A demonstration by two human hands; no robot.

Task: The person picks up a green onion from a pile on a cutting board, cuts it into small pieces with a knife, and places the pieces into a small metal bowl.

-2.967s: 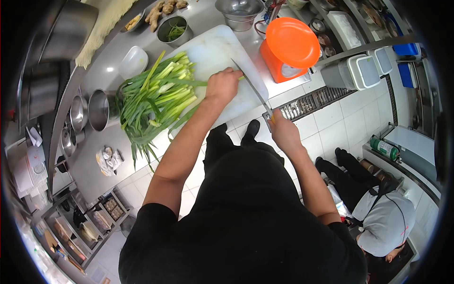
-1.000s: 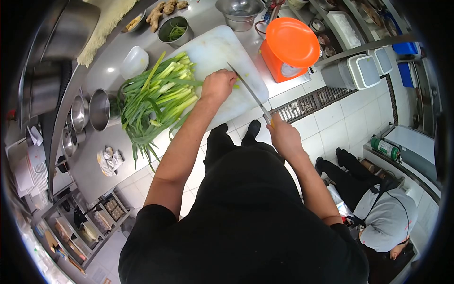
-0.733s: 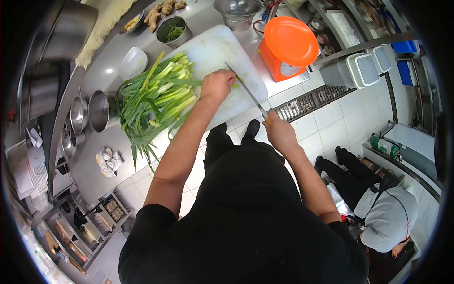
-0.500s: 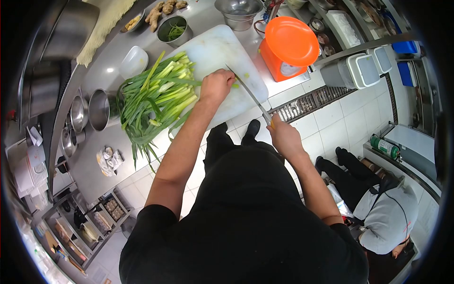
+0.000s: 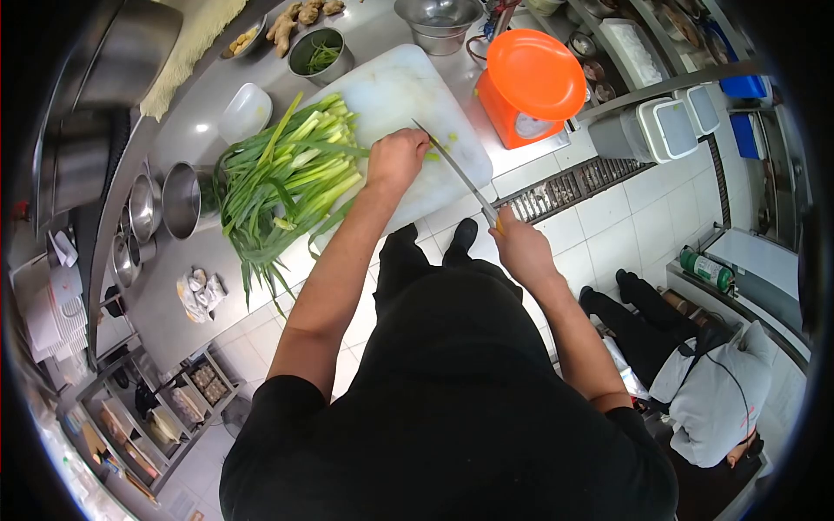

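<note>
A white cutting board (image 5: 434, 91) lies on the steel counter. On its left part rests a large pile of green onions (image 5: 291, 169), leaves hanging over the counter's front edge. My left hand (image 5: 398, 161) is closed over the board on a green onion stalk that runs out from the pile; its cut end shows past my fingers. My right hand (image 5: 524, 247) grips the yellow handle of a long knife (image 5: 460, 171). The blade slants across the board, its tip just beyond my left fingertips. A few small green pieces (image 5: 452, 137) lie beside the blade.
An orange scale (image 5: 534, 78) stands right of the board. Behind are a steel pot with cut greens (image 5: 321, 56), metal bowls (image 5: 439, 26) and ginger (image 5: 287, 30). A white dish (image 5: 246, 113) sits left. A person in a grey shirt (image 5: 717, 395) is at lower right.
My hands and the knife have barely moved; the blade tip sits slightly farther from me. The person at lower right has shifted a little.
</note>
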